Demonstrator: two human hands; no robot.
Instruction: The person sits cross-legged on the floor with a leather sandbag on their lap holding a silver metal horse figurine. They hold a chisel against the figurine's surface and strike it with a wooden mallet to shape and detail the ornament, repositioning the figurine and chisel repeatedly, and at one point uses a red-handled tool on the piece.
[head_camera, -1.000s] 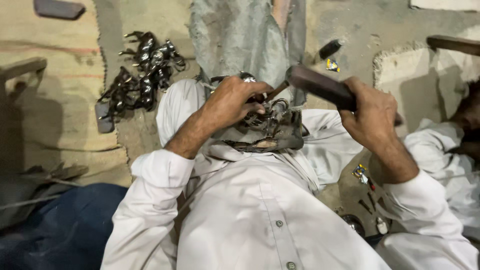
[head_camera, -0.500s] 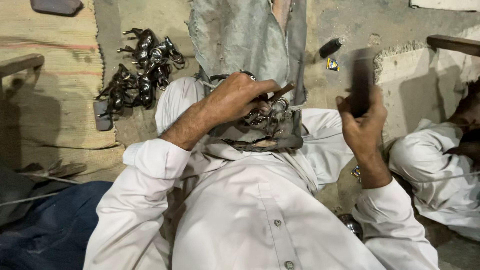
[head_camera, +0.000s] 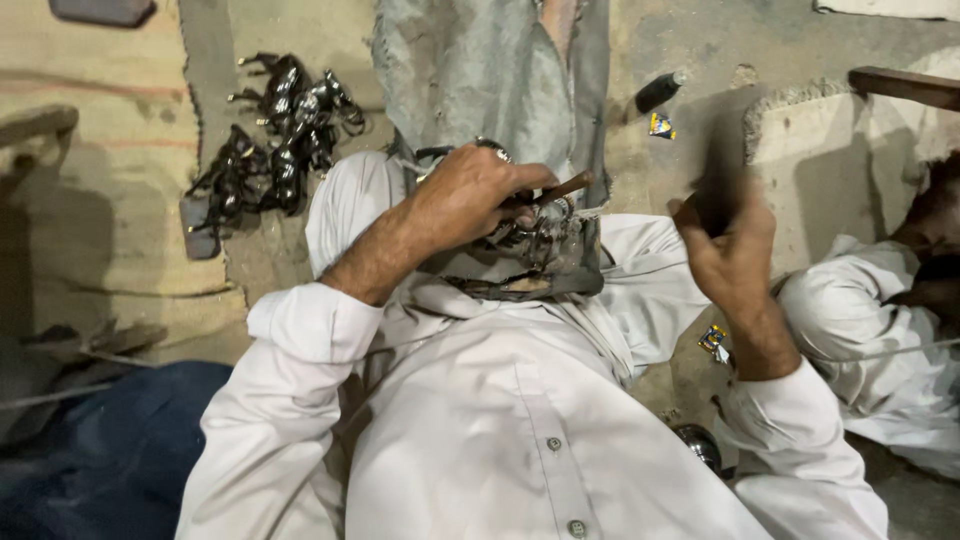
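My left hand (head_camera: 480, 190) grips a small wooden-handled tool (head_camera: 565, 187) and presses it onto a shiny dark metal part (head_camera: 540, 240) that rests on a grey block in my lap. Raised to the right, my right hand (head_camera: 730, 250) is closed around a dark hammer handle (head_camera: 722, 170), which is blurred by motion; its head cannot be made out. Both sleeves are white.
A heap of dark metal parts (head_camera: 275, 130) lies on the ground at upper left. A grey cloth (head_camera: 490, 70) spreads ahead of my knees. A small black bottle (head_camera: 660, 92) lies beyond it. Another person in white (head_camera: 880, 330) sits at right, by a concrete slab (head_camera: 850, 150).
My right hand has lifted the hammer away from the metal part, swinging it from lying across the work to upright at the right. The left hand keeps the tool in place.
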